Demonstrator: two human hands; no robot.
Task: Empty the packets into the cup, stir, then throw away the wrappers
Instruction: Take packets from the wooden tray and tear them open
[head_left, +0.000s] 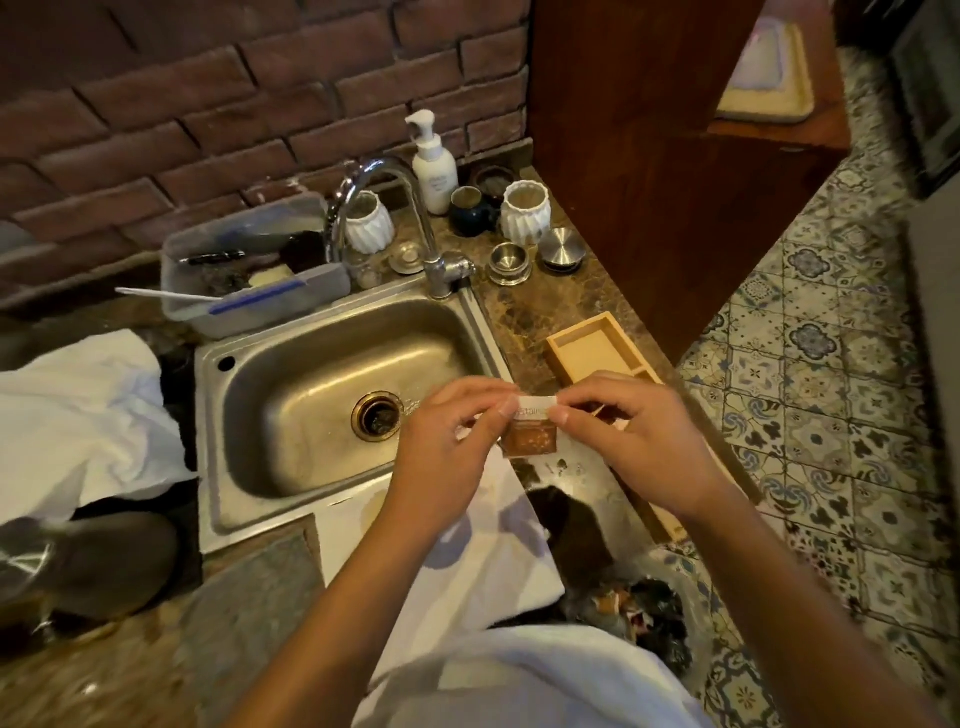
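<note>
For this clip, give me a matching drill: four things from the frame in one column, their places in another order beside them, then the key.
Things
1. packet
2. soap bottle
3. wooden tray
4. plastic tub

Places
A. behind the sink's left corner
B. on the counter right of the sink
C. pinched between the left hand and right hand
D. by the brick wall, right of the faucet

Pairs: 1-C, 2-D, 3-B, 4-A

2 bare forearms, no sleeves showing; a white garment (519, 680) covers the torso.
</note>
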